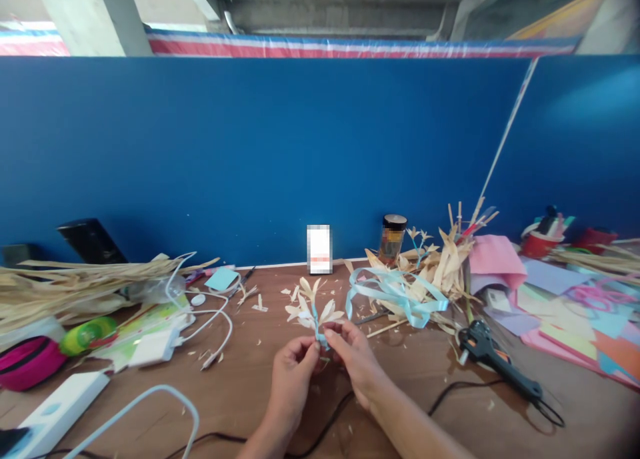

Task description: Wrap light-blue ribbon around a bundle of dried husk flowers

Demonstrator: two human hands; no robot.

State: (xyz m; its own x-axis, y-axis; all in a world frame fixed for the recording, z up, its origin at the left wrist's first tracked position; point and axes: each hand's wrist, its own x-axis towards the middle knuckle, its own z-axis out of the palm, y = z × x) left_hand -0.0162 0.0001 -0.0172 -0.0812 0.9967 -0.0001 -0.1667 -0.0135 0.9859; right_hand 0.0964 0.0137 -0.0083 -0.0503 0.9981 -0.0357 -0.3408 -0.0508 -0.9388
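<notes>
Between my two hands, a small flower made of pale dried husk [303, 310] stands upright above the table, its stem wrapped in light blue ribbon. My left hand [294, 365] pinches the stem low down between thumb and finger. From the other side, my right hand [353, 352] has its fingertips closed at the same stem, by the blue ribbon end. Right of the hands lies a loose heap of light blue ribbon [373, 280], partly over dried corn husks [453, 262]. The lowest part of the stem is hidden by my fingers.
A black glue gun [500, 362] lies at the right, its cord running beneath my forearms. Coloured paper sheets [560, 312] spread beyond it. A dark-lidded jar [393, 240] stands near the blue partition [260, 152]. At left are a white power strip [65, 405], cables and a long husk bundle [75, 285].
</notes>
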